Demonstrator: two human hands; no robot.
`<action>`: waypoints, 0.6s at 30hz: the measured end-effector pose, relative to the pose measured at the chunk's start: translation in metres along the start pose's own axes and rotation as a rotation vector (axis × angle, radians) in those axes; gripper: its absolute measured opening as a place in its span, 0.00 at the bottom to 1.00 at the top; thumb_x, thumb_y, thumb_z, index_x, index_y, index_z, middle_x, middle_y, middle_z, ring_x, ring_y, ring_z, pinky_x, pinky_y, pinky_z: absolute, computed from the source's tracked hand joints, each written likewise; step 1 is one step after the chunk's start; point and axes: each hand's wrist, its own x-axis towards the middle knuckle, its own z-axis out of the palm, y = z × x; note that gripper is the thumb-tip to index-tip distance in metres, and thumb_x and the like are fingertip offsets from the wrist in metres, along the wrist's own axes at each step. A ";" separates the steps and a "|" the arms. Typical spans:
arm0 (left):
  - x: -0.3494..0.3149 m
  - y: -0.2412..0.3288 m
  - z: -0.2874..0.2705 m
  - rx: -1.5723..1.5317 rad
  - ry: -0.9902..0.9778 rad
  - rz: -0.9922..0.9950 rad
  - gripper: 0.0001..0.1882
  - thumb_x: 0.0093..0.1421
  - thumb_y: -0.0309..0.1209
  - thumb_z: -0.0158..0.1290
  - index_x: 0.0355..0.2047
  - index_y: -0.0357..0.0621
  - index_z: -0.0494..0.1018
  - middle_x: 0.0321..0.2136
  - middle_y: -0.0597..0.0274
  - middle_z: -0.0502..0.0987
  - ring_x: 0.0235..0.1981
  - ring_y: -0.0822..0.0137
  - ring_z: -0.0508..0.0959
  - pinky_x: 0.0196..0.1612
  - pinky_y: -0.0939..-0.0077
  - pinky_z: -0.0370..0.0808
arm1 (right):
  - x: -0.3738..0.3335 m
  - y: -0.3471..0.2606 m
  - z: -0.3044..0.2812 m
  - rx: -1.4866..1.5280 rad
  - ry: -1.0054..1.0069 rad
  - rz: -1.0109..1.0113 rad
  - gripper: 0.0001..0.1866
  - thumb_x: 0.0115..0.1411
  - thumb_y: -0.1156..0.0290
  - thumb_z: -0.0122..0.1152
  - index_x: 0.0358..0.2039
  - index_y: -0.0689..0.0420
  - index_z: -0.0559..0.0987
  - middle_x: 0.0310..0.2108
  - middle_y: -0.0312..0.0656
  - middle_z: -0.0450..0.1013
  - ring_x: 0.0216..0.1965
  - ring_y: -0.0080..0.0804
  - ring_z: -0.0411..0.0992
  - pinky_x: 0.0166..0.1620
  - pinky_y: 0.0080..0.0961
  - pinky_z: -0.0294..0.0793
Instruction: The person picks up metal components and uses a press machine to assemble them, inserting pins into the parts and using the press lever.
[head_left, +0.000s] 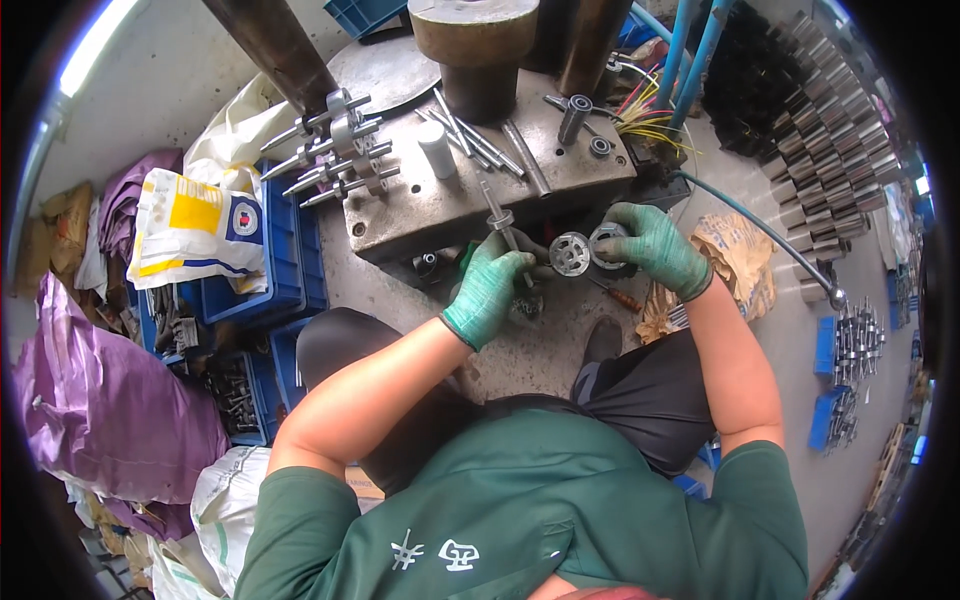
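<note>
My left hand [485, 288], in a green glove, is closed around a stepped metal shaft [496, 212] with a collar; its thin end points up and away. My right hand [655, 250], gloved alike, grips a round metal end cap [607, 240] by its edge. Between the hands is a second round metal piece [570, 255] with openings in its face, close to the end cap; what supports it I cannot make out. Both hands are just in front of the press bed [400, 215]. On it stand a white cylinder [436, 150] and several metal rods [480, 148].
Shafts with rotor-like bodies [350, 150] stand at the bed's left edge. Bearings [600, 147] and a thick rod [527, 158] lie on the right. The press ram [472, 40] is above. Blue crates [255, 300] flank me left; stacked metal cylinders [825, 140] stand right.
</note>
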 end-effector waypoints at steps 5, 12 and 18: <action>-0.013 0.026 0.024 0.017 0.054 0.090 0.22 0.68 0.38 0.62 0.55 0.40 0.70 0.42 0.60 0.80 0.39 0.72 0.78 0.41 0.73 0.79 | -0.004 -0.012 0.012 0.261 0.009 -0.028 0.17 0.57 0.64 0.70 0.40 0.64 0.81 0.34 0.37 0.78 0.37 0.21 0.74 0.42 0.22 0.76; -0.027 0.050 0.038 0.132 -0.074 0.213 0.38 0.59 0.43 0.71 0.62 0.37 0.67 0.46 0.60 0.79 0.46 0.69 0.79 0.51 0.72 0.78 | -0.005 -0.020 0.031 0.550 -0.036 -0.083 0.16 0.60 0.59 0.67 0.39 0.59 0.79 0.34 0.33 0.76 0.35 0.18 0.70 0.42 0.19 0.69; -0.048 0.079 0.046 -0.278 -0.303 0.140 0.37 0.58 0.41 0.73 0.61 0.39 0.68 0.46 0.61 0.78 0.45 0.69 0.79 0.48 0.72 0.78 | -0.013 -0.035 0.052 1.244 -0.440 -0.109 0.30 0.60 0.48 0.73 0.48 0.61 0.75 0.33 0.52 0.78 0.19 0.32 0.70 0.21 0.24 0.67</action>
